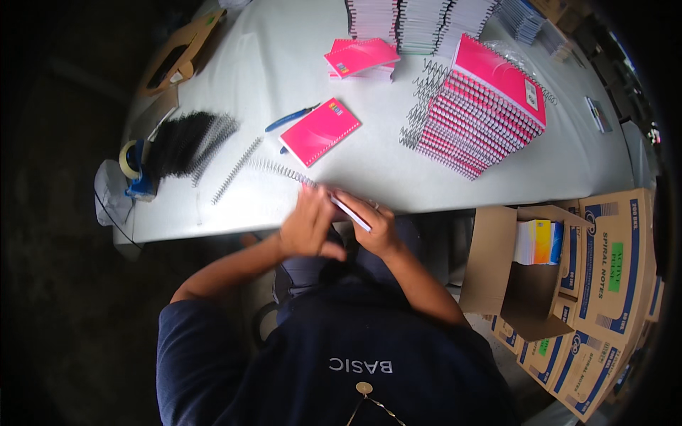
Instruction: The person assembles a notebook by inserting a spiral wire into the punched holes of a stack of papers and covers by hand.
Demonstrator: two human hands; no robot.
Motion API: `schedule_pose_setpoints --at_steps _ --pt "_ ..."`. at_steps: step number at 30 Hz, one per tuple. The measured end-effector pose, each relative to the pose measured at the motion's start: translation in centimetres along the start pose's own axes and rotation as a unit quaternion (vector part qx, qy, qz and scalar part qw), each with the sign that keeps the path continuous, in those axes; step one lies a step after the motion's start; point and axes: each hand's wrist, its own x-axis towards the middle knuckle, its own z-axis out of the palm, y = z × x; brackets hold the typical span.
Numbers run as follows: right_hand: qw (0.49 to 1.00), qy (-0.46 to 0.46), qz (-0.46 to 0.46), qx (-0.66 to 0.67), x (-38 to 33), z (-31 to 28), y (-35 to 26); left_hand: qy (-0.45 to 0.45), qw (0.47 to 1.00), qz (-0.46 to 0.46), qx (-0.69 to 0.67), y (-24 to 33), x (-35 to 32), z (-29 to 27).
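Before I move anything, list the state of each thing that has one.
Left hand, blurred; grip unclear
Right hand, closed on a notebook
Held notebook, tilted, partly hidden
Wire coil, sticking out past left hand
Pink notebook, closed, flat
Blue-handled tool, partly covered
Notebook stack, closed, coil ends protruding
Nearest carton, open, partly filled

1. Left hand (308,221) and right hand (376,226): two.
2. Held notebook (352,214): one.
3. Pink notebook (321,133) lying singly: one.
4. Notebook stack (490,106): one; small notebook pile (364,58): one.
5. Separate coils (236,171): two; coil heap (186,145): one, members indistinct.
6. Pliers (290,118): one pair.
7. Tape dispenser (143,182): one.
8. White paper stacks (423,28): three.
9. Open box (488,263), right side: one.
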Motion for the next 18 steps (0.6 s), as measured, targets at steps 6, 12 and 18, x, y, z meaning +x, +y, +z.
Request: schedule_pose_setpoints --at_steps 6,12,18 --pt "0.997 -0.057 -0.054 -0.009 -0.5 0.4 0.1 0.111 0.988 -0.071 0.081 -1.0 3.2 -2.2" --pt "0.999 -0.03 0.009 0.011 -0.8 -0.3 -0.7 0.09 0.98 0.176 0.024 0.7 3.3 -2.3" --pt "0.999 -0.025 -0.012 -0.029 -2.0 1.0 0.7 -0.118 0.978 -0.138 -0.105 1.4 3.3 -0.7"
